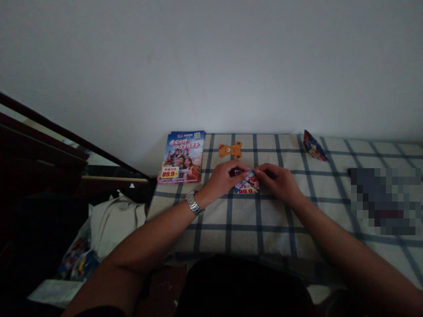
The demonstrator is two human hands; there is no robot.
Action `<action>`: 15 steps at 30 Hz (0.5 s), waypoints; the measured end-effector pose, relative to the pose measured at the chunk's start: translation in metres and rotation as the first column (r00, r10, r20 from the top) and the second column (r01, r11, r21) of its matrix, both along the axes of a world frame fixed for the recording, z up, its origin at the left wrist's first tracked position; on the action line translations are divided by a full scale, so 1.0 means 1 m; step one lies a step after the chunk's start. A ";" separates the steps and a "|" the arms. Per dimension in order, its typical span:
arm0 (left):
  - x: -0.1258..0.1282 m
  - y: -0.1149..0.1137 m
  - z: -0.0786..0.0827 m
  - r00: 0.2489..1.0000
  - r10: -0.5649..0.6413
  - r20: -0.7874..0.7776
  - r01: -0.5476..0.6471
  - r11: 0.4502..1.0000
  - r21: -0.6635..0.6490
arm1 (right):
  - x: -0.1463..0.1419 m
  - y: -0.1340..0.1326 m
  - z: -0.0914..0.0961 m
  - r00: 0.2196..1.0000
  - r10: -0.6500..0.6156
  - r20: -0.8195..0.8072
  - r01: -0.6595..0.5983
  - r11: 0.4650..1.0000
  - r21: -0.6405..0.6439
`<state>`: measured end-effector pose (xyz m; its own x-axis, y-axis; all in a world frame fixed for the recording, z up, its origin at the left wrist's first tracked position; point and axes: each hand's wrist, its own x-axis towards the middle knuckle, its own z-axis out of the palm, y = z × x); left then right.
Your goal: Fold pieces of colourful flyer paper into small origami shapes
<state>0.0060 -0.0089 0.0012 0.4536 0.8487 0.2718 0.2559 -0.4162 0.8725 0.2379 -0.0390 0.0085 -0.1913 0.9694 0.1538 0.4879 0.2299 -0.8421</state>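
Observation:
A small folded flyer (247,185), printed in colour with a red "89.9" on yellow, is pinched between my two hands above the checked cloth. The fingertips of my left hand (228,177) press its upper left part; a metal watch (194,203) circles that wrist. At the flyer's upper right edge, the thumb and fingers of my right hand (276,180) are closed on it. Beyond my left hand lies a stack of similar unfolded flyers (185,154). Another folded flyer (313,146) stands tilted on the cloth, farther back to the right.
A checked cloth (211,240) covers the surface, with an orange bear figure (230,150) on it. The pale wall (231,66) rises behind. A blurred dark object (380,200) lies at right. Dark wooden rails (72,136) and a whitish bag (115,220) are at left.

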 end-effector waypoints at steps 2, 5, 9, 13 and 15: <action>0.000 0.000 0.000 1.000 -0.001 0.013 0.001 1.000 0.001 | 0.000 0.000 -0.001 1.000 0.004 -0.009 -0.004 1.000 0.000; 0.000 0.000 -0.001 1.000 0.009 0.014 -0.009 1.000 0.001 | 0.000 0.000 -0.003 0.999 0.016 -0.052 -0.018 1.000 -0.026; 0.000 -0.001 0.001 1.000 0.005 0.013 -0.005 1.000 0.004 | -0.001 -0.001 -0.005 0.994 0.021 -0.106 -0.028 0.998 -0.065; 0.001 -0.002 0.002 1.000 -0.007 0.009 0.007 1.000 0.009 | -0.001 -0.001 -0.004 0.996 0.034 -0.077 -0.037 0.998 -0.046; 0.001 -0.002 0.001 1.000 -0.010 0.010 0.009 1.000 0.010 | -0.001 -0.001 -0.003 0.998 0.032 -0.050 -0.033 0.999 -0.028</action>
